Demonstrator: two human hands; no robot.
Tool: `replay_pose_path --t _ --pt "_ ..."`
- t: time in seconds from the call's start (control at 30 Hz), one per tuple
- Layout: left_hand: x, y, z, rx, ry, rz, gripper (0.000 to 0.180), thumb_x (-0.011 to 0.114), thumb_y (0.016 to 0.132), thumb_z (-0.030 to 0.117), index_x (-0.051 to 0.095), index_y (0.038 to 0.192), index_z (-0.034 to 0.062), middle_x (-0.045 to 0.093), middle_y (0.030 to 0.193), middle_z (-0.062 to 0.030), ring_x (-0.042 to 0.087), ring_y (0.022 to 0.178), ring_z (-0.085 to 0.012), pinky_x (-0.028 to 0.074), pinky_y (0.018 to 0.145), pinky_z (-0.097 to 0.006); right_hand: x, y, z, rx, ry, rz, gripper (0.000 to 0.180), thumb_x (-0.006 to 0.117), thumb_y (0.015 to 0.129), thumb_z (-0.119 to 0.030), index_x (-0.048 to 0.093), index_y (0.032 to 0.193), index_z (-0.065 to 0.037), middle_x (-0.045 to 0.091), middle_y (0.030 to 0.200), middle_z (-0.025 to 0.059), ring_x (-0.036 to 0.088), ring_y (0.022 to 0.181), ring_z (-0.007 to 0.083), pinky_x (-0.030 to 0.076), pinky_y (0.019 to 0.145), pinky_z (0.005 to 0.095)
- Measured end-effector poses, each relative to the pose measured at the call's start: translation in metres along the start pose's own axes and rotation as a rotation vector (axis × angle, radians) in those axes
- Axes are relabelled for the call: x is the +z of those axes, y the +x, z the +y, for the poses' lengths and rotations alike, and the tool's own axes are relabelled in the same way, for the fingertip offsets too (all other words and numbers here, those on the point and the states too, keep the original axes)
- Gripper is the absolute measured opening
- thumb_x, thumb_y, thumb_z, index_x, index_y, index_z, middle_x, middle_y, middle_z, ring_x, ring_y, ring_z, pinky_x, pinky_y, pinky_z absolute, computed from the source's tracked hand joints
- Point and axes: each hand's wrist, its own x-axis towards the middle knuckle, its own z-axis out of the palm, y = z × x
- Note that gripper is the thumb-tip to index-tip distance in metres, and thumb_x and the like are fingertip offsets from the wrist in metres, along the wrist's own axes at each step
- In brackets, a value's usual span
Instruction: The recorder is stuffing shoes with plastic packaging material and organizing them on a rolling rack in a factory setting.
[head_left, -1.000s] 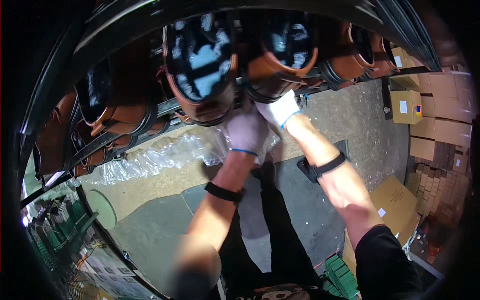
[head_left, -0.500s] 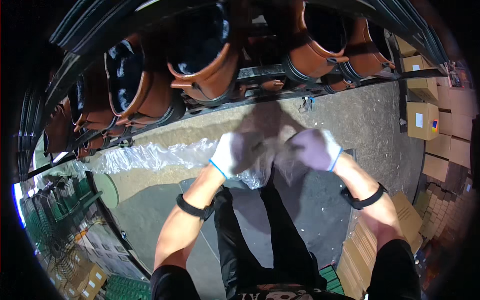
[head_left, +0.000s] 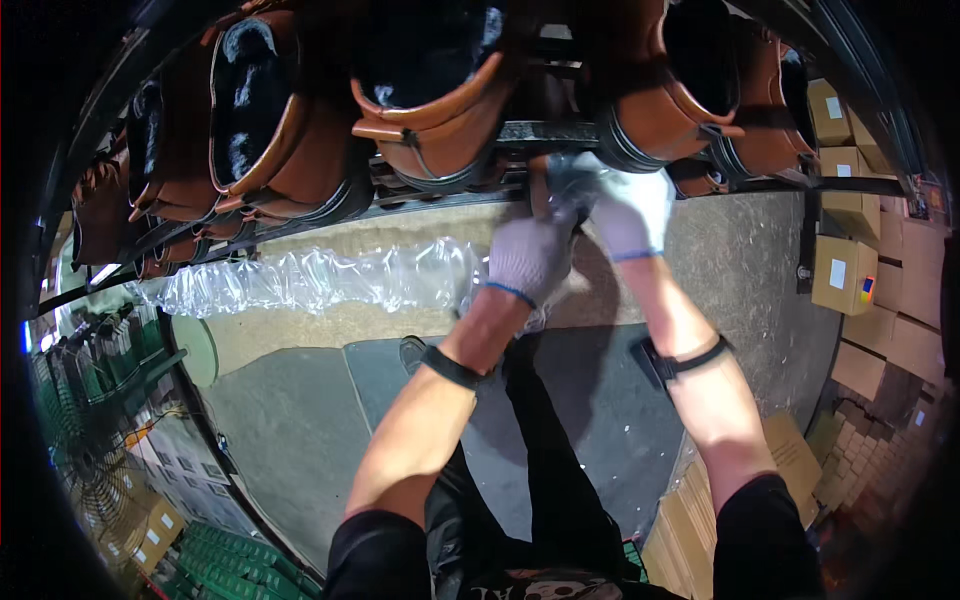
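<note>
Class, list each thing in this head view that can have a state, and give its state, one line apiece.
Left hand: gloved, grip unclear
Right hand: gloved, blurred, grip unclear
Brown shoes: lined up, tops open
Clear plastic: crumpled, stretched out lengthwise
Labelled cardboard boxes: stacked, closed
Dark floor mat: laid flat
Left armband: fastened around the forearm
Fan: spinning or still, cannot tell

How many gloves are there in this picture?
2. One pale glove is on the left hand, beside the clear plastic; the other is on the right hand, near brown footwear. Others could be hidden in the dark edges.
</note>
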Motion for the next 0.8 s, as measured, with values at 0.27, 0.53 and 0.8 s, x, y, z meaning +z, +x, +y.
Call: replay_pose_path --t 0.27,0.53,0.8 --pt "0.009 -0.017 -0.022 -0.081 -0.063 0.023 0.024 0.066 0.099 0.033 0.070 0.111 0.0125 0.075 0.087 -0.0182 0.073 0.080 -0.0420 0.057 0.069 -0.054 0.012 -0.032 -0.017 -0.377 -0.306 0.005 0.023 0.069 0.087 -0.009 0.076 0.109 -0.005 0.076 0.103 0.0178 0.073 0.094 0.0389 0.056 0.086 0.0494" --pt "-0.012 0.007 -0.012 -0.042 -0.044 0.044 0.024 0.065 0.100 0.033 0.071 0.107 0.0106 0.074 0.090 -0.0200 0.073 0.081 -0.0431 0.056 0.070 -0.055 0.012 -0.009 -0.019 -0.066 -0.295 -0.158 0.031 0.066 0.086 -0.008 0.073 0.116 -0.004 0.076 0.103 0.0219 0.073 0.100 0.0452 0.059 0.088 0.0526" --pt "-0.071 0.017 0.004 0.078 -0.902 0.064 0.041 0.076 0.094 0.034 0.074 0.116 0.0000 0.075 0.106 -0.0261 0.072 0.104 -0.0442 0.058 0.089 -0.048 -0.024 -0.033 -0.002 -0.164 0.090 -0.193 0.058 0.075 0.083 0.002 0.065 0.140 -0.006 0.070 0.129 0.0200 0.069 0.119 0.0394 0.057 0.100 0.0443"
